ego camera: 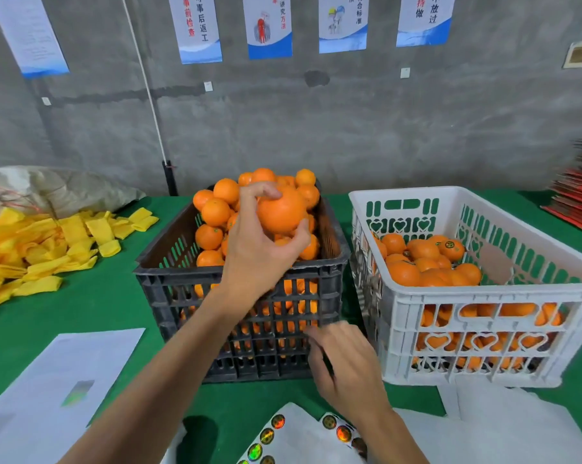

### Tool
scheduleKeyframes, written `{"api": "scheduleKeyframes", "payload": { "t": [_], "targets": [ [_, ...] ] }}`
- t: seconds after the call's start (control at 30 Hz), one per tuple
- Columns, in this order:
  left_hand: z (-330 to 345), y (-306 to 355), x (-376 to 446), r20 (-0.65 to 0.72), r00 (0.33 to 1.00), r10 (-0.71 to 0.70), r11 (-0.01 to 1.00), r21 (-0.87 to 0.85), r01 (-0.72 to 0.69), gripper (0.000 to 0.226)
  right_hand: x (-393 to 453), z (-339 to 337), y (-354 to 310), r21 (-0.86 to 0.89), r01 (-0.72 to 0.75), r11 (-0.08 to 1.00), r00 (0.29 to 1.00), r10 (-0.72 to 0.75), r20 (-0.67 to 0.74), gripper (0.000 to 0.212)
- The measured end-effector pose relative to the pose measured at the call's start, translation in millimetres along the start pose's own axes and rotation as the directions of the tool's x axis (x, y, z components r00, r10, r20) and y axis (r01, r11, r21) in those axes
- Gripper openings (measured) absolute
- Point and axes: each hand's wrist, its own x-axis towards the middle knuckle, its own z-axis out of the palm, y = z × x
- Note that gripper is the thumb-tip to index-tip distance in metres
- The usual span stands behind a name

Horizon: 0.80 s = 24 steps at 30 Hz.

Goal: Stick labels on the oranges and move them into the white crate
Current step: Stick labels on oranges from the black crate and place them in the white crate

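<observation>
My left hand (259, 249) grips one orange (280, 209) above the black crate (236, 286), which is heaped with oranges (216, 212). My right hand (345, 363) hovers low in front of the black crate with its fingers curled; whether it pinches a label is hidden. Just below that hand lies a sheet of round shiny labels (276, 433). To the right stands the white crate (484, 289), partly filled with oranges (423, 259), some bearing labels.
Yellow foam net sleeves (45, 249) are piled at the left on the green table (92, 303). A white paper sheet (52, 390) lies at the front left. White bags (504, 426) sit at the front right, red cartons (581, 199) at the far right.
</observation>
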Motion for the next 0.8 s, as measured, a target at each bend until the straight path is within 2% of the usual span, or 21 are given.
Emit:
{"api": "scheduleKeyframes", "payload": {
  "t": [0.07, 0.13, 0.17, 0.2, 0.27, 0.33, 0.37, 0.43, 0.5, 0.57, 0.7, 0.8],
  "targets": [
    [-17, 3, -39, -0.040, 0.997, 0.059, 0.996, -0.058, -0.061, 0.058, -2, 4, -6, 0.063, 0.004, 0.998, 0.997, -0.008, 0.074, 0.018],
    [-30, -4, -79, -0.009, 0.992, 0.126, 0.990, -0.068, -0.126, 0.054, -5, 7, -11, 0.143, -0.023, 0.989, 0.984, -0.003, 0.179, 0.018],
    [-35, -10, -101, 0.006, 0.994, 0.106, 0.991, -0.082, -0.106, 0.053, -7, 9, -13, 0.176, -0.070, 0.982, 0.964, 0.021, 0.266, 0.019],
    [-37, -14, -123, 0.005, 0.999, 0.037, 0.993, -0.116, -0.036, 0.054, -9, 11, -16, 0.191, -0.140, 0.972, 0.926, 0.060, 0.372, 0.022],
    [-36, -19, -164, -0.014, 0.970, -0.242, 0.943, -0.238, 0.232, 0.055, -15, 17, -18, 0.175, -0.262, 0.949, 0.815, 0.121, 0.566, 0.031],
    [-32, -23, -200, 0.004, 0.844, -0.537, 0.792, -0.344, 0.505, 0.057, -23, 23, -19, 0.140, -0.325, 0.935, 0.694, 0.135, 0.707, 0.039],
    [-31, -26, -215, 0.015, 0.776, -0.630, 0.720, -0.364, 0.591, 0.059, -29, 26, -19, 0.122, -0.344, 0.931, 0.636, 0.136, 0.759, 0.043],
    [-31, -32, -236, 0.015, 0.693, -0.721, 0.643, -0.358, 0.677, 0.061, -39, 30, -19, 0.076, -0.377, 0.923, 0.527, 0.146, 0.837, 0.052],
    [-32, -35, -245, 0.011, 0.656, -0.754, 0.614, -0.341, 0.712, 0.059, -46, 33, -17, 0.012, -0.403, 0.915, 0.445, 0.184, 0.876, 0.062],
    [-33, -38, -247, 0.008, 0.626, -0.779, 0.588, -0.334, 0.736, 0.055, -50, 38, -13, -0.046, -0.367, 0.929, 0.457, 0.223, 0.861, 0.066],
    [-32, -41, -247, 0.027, 0.596, -0.802, 0.543, -0.384, 0.747, 0.051, -50, 52, -19, -0.170, -0.242, 0.955, 0.621, 0.287, 0.730, 0.063],
    [-29, -42, -250, 0.034, 0.588, -0.808, 0.542, -0.346, 0.765, 0.052, -49, 56, -23, -0.184, -0.206, 0.961, 0.637, 0.274, 0.720, 0.081]
  ]
}}
